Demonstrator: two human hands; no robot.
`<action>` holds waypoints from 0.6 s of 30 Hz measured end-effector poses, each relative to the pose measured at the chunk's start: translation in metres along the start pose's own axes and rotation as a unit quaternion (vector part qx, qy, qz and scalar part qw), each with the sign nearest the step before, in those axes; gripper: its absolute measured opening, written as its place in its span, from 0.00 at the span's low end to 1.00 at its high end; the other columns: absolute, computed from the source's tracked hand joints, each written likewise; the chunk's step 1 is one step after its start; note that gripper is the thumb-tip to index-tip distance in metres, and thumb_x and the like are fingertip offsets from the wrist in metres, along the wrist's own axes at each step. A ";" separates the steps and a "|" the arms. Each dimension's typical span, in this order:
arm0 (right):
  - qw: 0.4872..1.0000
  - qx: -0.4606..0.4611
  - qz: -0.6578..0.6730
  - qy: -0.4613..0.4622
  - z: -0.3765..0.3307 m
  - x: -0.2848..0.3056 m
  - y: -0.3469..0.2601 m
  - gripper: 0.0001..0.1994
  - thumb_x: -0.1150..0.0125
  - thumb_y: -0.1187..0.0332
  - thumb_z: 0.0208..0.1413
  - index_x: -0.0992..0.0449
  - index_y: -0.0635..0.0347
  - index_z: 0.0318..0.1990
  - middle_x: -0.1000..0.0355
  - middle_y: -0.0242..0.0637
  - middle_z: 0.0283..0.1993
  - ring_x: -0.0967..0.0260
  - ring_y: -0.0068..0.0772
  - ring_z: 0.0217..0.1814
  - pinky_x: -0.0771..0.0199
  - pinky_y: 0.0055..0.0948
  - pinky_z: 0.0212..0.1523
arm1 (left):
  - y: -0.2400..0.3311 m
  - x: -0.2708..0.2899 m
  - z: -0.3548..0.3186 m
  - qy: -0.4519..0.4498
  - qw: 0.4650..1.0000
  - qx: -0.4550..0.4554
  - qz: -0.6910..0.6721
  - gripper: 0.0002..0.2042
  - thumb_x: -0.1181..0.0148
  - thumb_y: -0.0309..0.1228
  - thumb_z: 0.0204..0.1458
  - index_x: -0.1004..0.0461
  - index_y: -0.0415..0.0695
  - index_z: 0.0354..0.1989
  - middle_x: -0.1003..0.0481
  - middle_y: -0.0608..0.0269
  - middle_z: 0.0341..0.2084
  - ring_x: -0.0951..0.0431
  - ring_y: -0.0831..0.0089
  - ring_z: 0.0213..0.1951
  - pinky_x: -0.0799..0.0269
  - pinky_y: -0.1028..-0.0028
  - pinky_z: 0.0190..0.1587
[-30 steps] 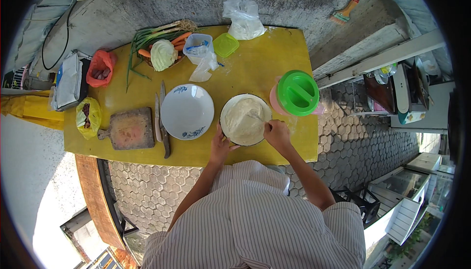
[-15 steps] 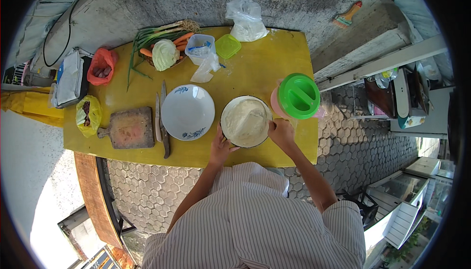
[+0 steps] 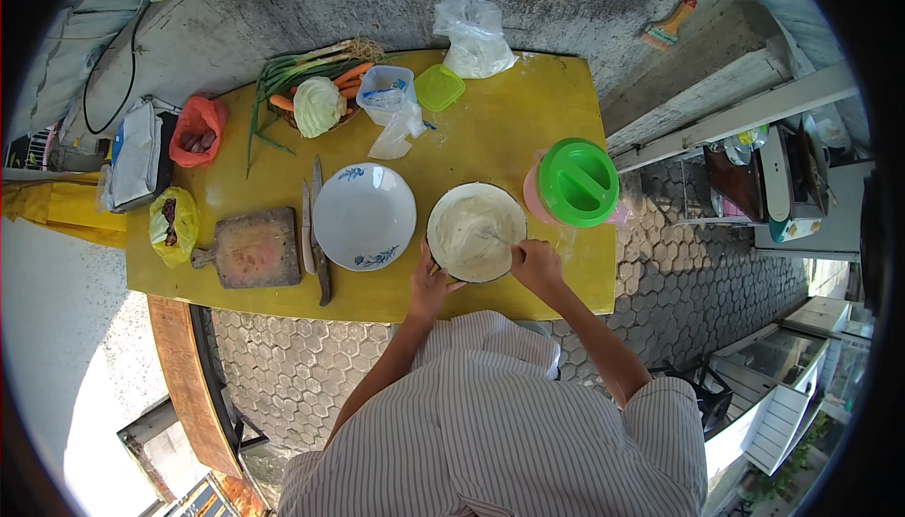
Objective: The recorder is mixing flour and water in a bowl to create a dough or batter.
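Observation:
A white bowl with a dark rim (image 3: 433, 255) stands on the yellow table near its front edge, holding pale, thick batter (image 3: 467, 218). My left hand (image 3: 430, 287) grips this bowl at its near left side, with the thumb up by the rim. Over the right rim, my right hand (image 3: 537, 265) is closed round the handle of a thin metal utensil (image 3: 487, 232). Its far end sits in the batter, so I cannot tell its exact kind. Just left of the bowl is a larger white bowl with blue flowers (image 3: 363, 215), which neither hand touches.
A pink jug with a green lid (image 3: 577, 183) stands close to the right. Two knives (image 3: 321, 253) and a wooden cutting board (image 3: 256, 248) lie left. Behind are a cabbage (image 3: 319, 107), carrots, green onions, a plastic tub (image 3: 385, 93), a green lid (image 3: 439, 89) and a bag of white powder (image 3: 478, 50).
My right hand has shifted slightly left and down, and the utensil has moved through the batter. My left hand keeps its hold on the bowl. The whole view has shifted a little.

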State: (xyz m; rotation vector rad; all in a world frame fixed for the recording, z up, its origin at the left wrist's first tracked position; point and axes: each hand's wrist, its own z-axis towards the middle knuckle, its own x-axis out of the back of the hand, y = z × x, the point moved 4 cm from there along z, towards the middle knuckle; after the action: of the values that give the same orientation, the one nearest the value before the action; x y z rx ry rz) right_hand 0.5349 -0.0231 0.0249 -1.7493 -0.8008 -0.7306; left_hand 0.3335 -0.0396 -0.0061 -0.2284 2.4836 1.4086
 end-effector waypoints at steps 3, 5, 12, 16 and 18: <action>0.999 0.001 0.010 0.040 -0.004 -0.012 -0.008 0.12 0.45 0.65 0.49 0.28 0.64 0.19 0.30 0.51 0.22 0.31 0.55 0.26 0.31 0.47 0.30 | 0.004 -0.001 0.001 -0.017 1.000 0.005 0.011 0.35 0.65 0.12 0.51 0.66 0.49 0.67 0.46 0.55 0.61 0.36 0.61 0.57 0.27 0.63 0.50; 0.998 0.046 0.015 0.035 -0.008 -0.016 -0.013 0.12 0.45 0.65 0.49 0.28 0.64 0.19 0.30 0.51 0.22 0.30 0.54 0.26 0.31 0.47 0.29 | 0.010 -0.004 -0.002 -0.017 0.999 0.014 0.035 0.35 0.64 0.12 0.51 0.66 0.49 0.67 0.46 0.55 0.61 0.36 0.61 0.57 0.27 0.63 0.50; 1.000 0.025 0.005 0.017 -0.009 -0.012 -0.026 0.15 0.51 0.62 0.51 0.25 0.63 0.22 0.29 0.52 0.23 0.29 0.55 0.28 0.29 0.48 0.33 | 0.008 -0.003 -0.001 -0.009 1.000 0.009 0.010 0.35 0.64 0.13 0.52 0.66 0.49 0.67 0.45 0.55 0.60 0.36 0.61 0.57 0.27 0.64 0.50; 1.000 0.001 0.010 0.001 -0.005 -0.008 -0.009 0.14 0.50 0.63 0.51 0.25 0.64 0.22 0.29 0.53 0.24 0.29 0.56 0.29 0.29 0.47 0.34 | 0.006 -0.001 0.001 0.002 1.000 0.015 0.021 0.34 0.63 0.13 0.50 0.63 0.48 0.66 0.45 0.55 0.60 0.38 0.61 0.58 0.26 0.65 0.49; 0.997 -0.071 -0.004 0.005 0.001 0.000 -0.010 0.13 0.49 0.64 0.50 0.25 0.63 0.22 0.29 0.53 0.24 0.29 0.56 0.29 0.29 0.48 0.35 | 0.006 -0.002 -0.004 0.007 1.000 0.017 0.006 0.34 0.62 0.14 0.49 0.60 0.48 0.66 0.45 0.55 0.60 0.39 0.62 0.59 0.25 0.65 0.48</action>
State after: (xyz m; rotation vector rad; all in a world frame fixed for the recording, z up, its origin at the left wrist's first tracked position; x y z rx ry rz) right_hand 0.5269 -0.0195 0.0296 -1.8692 -0.7664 -0.8178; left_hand 0.3333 -0.0401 0.0016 -0.2166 2.5221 1.3717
